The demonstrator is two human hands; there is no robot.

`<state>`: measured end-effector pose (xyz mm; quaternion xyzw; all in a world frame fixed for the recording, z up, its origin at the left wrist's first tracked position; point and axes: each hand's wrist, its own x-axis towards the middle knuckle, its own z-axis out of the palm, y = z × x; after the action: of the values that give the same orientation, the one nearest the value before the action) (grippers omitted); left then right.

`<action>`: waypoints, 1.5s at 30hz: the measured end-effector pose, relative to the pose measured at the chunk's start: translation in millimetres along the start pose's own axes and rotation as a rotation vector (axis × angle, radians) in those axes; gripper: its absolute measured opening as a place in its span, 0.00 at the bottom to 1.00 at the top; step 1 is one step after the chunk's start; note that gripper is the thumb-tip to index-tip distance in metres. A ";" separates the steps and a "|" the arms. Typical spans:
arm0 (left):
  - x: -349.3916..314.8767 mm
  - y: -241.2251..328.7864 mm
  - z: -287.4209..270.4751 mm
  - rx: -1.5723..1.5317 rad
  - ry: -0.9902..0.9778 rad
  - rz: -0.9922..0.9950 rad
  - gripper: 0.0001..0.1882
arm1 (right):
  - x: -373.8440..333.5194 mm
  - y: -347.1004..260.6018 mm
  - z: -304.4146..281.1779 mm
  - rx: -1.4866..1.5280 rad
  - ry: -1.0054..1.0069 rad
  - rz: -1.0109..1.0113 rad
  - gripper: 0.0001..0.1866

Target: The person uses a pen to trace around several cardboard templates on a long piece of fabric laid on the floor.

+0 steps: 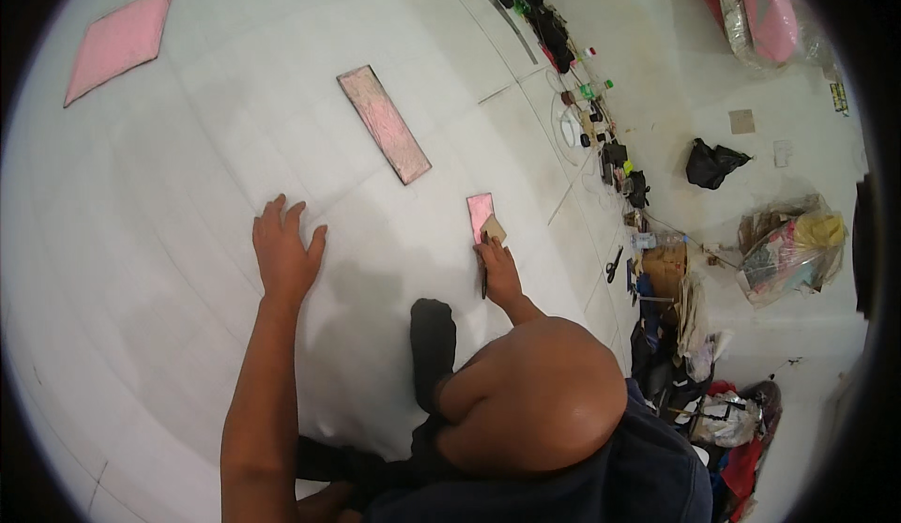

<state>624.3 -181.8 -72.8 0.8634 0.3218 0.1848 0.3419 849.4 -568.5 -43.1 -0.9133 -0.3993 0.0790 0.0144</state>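
My left hand (286,251) lies on the white sheet (169,270) with its fingers spread and nothing in them. To the right, my right hand (501,272) is closed on a small tan card-like piece (494,229). That piece overlaps a narrow pink strip (480,209), whose near part is hidden by the hand. A thin dark thing (484,286) shows along the hand's left side; its kind is unclear. Ahead, between my hands, lies a longer pink rectangle (385,124) with dark edges. A wider pink panel (119,46) lies at the far left.
My bent knee (554,392) and dark-socked foot (433,345) are close to my right hand. Right of the sheet are scissors (613,265), bottles, cables and other clutter along the floor. Beyond are a black bag (713,163) and a plastic-wrapped bundle (793,251).
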 end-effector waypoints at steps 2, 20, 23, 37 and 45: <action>-0.8 1.5 -0.8 0.053 0.008 0.025 0.27 | 5.7 0.4 2.4 0.065 0.022 0.063 0.17; 5.8 25.5 12.8 0.398 -0.070 -0.055 0.40 | 148.3 -80.8 -74.6 1.249 0.651 0.089 0.12; 11.7 37.7 6.7 0.384 -0.097 -0.132 0.38 | 188.4 -81.2 -32.4 0.890 0.326 -0.152 0.10; 172.4 90.8 81.5 0.370 -0.183 0.062 0.43 | 191.8 -52.6 12.8 0.436 0.124 -0.359 0.16; 181.7 84.6 92.2 0.338 -0.208 0.097 0.45 | 193.7 -47.3 9.2 0.464 0.105 -0.353 0.16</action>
<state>842.0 -148.6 -59.1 0.9374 0.2693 0.0543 0.2142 943.1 -394.9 -73.6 -0.8048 -0.5221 0.1170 0.2570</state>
